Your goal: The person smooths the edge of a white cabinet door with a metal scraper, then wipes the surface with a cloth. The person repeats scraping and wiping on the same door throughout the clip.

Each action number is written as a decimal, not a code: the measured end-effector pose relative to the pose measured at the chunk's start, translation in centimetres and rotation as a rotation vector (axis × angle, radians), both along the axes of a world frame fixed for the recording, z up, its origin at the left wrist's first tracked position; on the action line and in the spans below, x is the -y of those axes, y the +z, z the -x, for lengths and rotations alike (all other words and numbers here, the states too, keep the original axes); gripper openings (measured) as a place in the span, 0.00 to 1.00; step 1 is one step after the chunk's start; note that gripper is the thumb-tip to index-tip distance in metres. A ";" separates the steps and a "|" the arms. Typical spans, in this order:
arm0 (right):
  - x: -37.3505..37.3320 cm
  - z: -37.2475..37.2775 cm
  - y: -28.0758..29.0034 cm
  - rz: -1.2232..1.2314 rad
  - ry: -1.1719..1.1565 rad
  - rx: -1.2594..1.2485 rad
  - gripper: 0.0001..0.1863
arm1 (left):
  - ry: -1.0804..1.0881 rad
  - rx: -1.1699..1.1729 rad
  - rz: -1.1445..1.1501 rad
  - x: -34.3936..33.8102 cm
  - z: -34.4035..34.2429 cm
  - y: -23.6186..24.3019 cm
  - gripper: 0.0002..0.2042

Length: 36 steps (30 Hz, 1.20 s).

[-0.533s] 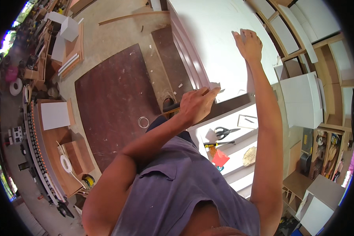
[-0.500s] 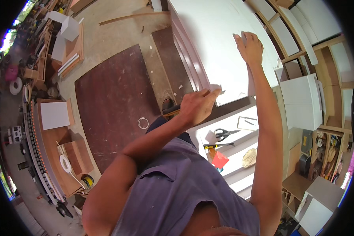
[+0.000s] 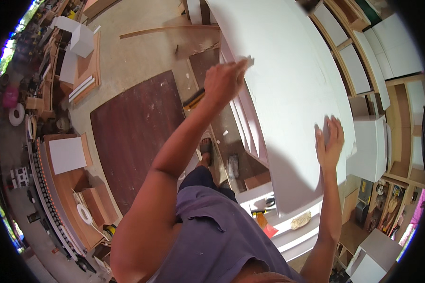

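Observation:
A large white panel [image 3: 288, 94] stretches in front of me, with white ledges [image 3: 250, 122] below its left edge. My left hand [image 3: 225, 81] is at that edge, fingers bunched and the tips over the panel. A small dark patch shows at the fingertips; I cannot tell whether it is a thing or a shadow. My right hand [image 3: 330, 146] lies on the panel nearer its right side, fingers spread and thumb apart. Below the near corner, scissors [image 3: 269, 202] are partly covered, beside a red piece [image 3: 270, 230] and a pale, rough lump [image 3: 301, 220] on a white surface.
A dark brown board [image 3: 139, 137] lies on the floor to the left. A long wooden strip [image 3: 170, 30] lies beyond it. Wooden shelving [image 3: 399, 122] and a white box [image 3: 366, 141] stand at the right. A workbench [image 3: 63, 188] with a white sheet is at far left.
My left hand has moved farther along the panel's left edge, away from the near corner. My right hand sits lower in view. The panel's near corner also appears lower, hiding most of the scissors.

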State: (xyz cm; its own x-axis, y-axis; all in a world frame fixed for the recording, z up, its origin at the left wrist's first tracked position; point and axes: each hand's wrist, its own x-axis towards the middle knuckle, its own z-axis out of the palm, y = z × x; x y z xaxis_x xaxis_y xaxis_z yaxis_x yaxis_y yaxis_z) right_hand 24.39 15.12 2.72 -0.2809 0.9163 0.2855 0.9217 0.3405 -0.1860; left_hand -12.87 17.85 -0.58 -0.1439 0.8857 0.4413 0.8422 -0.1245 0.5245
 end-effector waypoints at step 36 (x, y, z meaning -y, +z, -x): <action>0.1 -0.8 -1.3 -0.209 0.107 -0.061 0.28 | -0.087 0.160 -0.177 12.2 -9.6 -1.7 0.19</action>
State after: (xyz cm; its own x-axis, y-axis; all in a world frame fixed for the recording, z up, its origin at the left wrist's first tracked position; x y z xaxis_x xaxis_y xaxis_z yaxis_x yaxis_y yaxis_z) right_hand 25.17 15.04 1.42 -0.3501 0.8010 0.4856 0.8674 0.4730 -0.1549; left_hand -3.31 5.61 -2.31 -0.1512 0.8086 0.5686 0.7325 -0.2946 0.6138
